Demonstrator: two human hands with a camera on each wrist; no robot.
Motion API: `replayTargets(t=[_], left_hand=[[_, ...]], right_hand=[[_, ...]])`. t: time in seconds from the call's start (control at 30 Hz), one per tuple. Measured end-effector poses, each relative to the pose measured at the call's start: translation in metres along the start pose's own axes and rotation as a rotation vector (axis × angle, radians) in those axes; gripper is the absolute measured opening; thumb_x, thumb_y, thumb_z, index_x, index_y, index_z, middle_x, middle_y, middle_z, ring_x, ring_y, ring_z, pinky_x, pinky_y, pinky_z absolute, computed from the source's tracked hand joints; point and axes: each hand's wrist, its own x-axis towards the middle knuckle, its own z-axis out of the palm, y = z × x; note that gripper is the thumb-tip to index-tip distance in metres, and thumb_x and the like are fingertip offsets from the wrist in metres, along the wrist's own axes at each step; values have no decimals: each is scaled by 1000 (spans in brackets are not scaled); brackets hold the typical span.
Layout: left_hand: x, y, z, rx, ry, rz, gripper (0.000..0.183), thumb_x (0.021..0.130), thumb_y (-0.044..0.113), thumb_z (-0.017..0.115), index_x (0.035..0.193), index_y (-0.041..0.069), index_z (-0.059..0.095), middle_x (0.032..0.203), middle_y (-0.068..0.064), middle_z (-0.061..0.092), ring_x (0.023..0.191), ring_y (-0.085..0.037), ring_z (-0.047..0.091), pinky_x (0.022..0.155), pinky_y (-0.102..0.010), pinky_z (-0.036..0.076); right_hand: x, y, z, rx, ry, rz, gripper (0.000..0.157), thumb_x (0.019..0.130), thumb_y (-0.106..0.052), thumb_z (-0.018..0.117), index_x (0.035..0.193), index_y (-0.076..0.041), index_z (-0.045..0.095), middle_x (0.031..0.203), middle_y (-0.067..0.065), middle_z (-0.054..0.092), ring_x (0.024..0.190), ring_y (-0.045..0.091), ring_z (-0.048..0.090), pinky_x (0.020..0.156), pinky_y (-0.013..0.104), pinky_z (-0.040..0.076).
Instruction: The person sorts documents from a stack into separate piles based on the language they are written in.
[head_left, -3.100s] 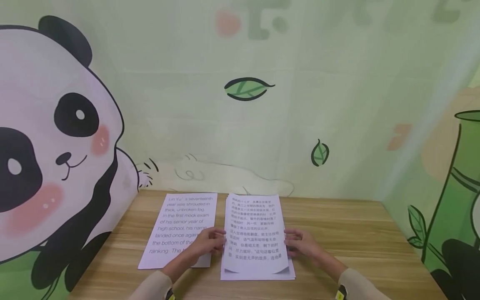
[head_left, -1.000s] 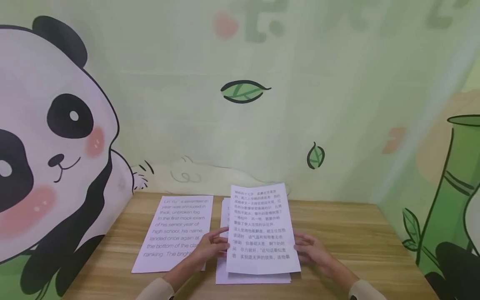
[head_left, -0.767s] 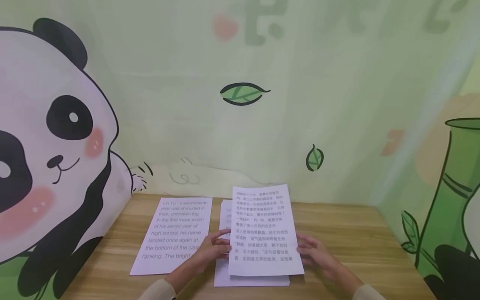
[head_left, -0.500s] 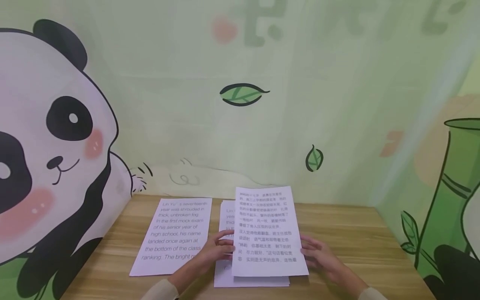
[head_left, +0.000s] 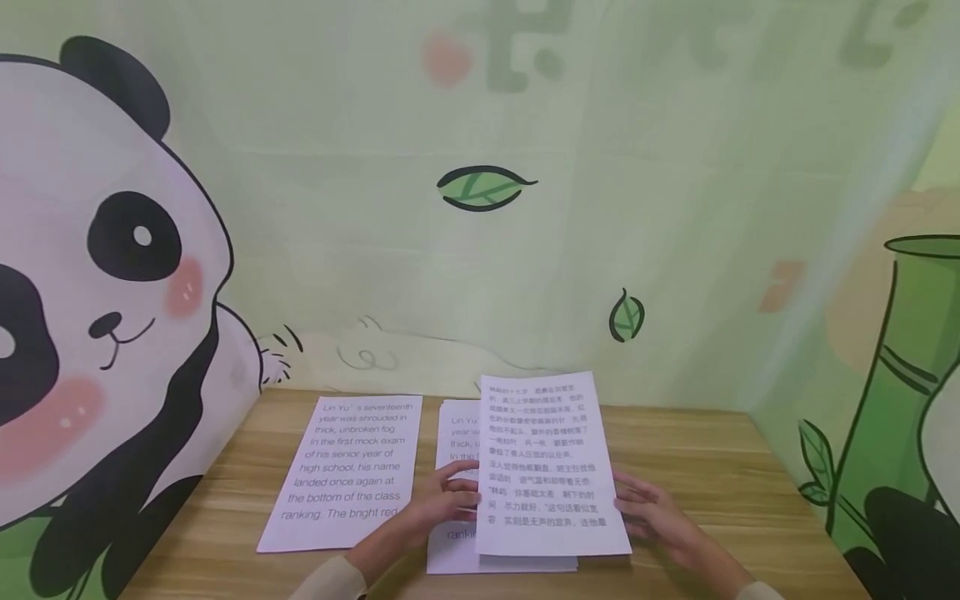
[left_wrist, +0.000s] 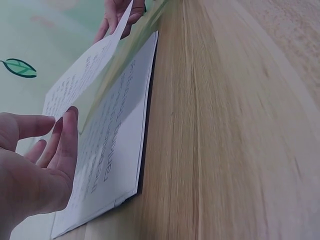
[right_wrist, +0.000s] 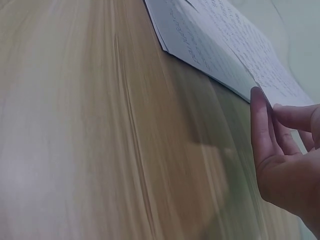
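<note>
Above the English-printed stack [head_left: 459,437], my left hand [head_left: 437,504] and right hand [head_left: 662,517] are finger-pinching the Chinese-printed sheet [head_left: 545,467] by both sides; I'm expecting light, floppy paper.

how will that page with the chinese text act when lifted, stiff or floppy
The page is probably light: the left hand and right hand pinch it only at its side edges. It looks thin and curves slightly between them in the left wrist view, so it's likely floppy and might buckle if squeezed inward.
</note>
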Motion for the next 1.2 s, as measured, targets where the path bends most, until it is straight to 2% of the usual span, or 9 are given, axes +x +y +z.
replayTargets(t=[0.13,0.37,0.6,0.67,0.97,1.2], left_hand=[[3,0,6,-15,-41,8,62,91,2,68,148,-1,45,115,-15,70,94,-19,72,87,-41,63],[7,4,21,-12,-81,-17,61,92,2,67,149,-1,44,116,-17,67,94,-18,70,87,-40,63],[15,2,38,2,-88,-84,60,91,3,68,148,4,47,115,-14,67,94,-19,71,85,-37,63],[18,0,43,8,-87,-96,60,91,3,69,148,5,48,113,-13,67,92,-19,72,83,-36,63],[28,-9,69,-12,-109,-77,57,89,-1,68,144,2,51,107,-12,72,84,-18,73,78,-35,64],[36,-15,91,-5,-113,-75,56,87,-2,67,141,1,53,100,-12,76,76,-17,73,74,-35,64]], right_hand=[[-4,0,-10,0,10,10,67,98,-13,64,156,1,33,127,5,67,104,14,70,91,36,59],[-13,0,-27,13,-14,0,66,100,-13,62,157,1,31,125,-1,68,105,13,70,91,35,59],[-25,2,-42,-28,20,15,69,99,-13,63,157,3,28,132,8,67,107,14,70,92,38,60],[-28,3,-45,-25,47,22,68,98,-13,65,156,2,31,131,8,68,106,15,70,91,38,60],[-41,8,-59,10,77,15,64,98,-8,64,155,-1,37,123,0,70,102,11,70,89,36,60],[-49,11,-76,-12,114,57,68,97,-11,65,156,1,33,124,2,70,103,12,69,89,37,60]])
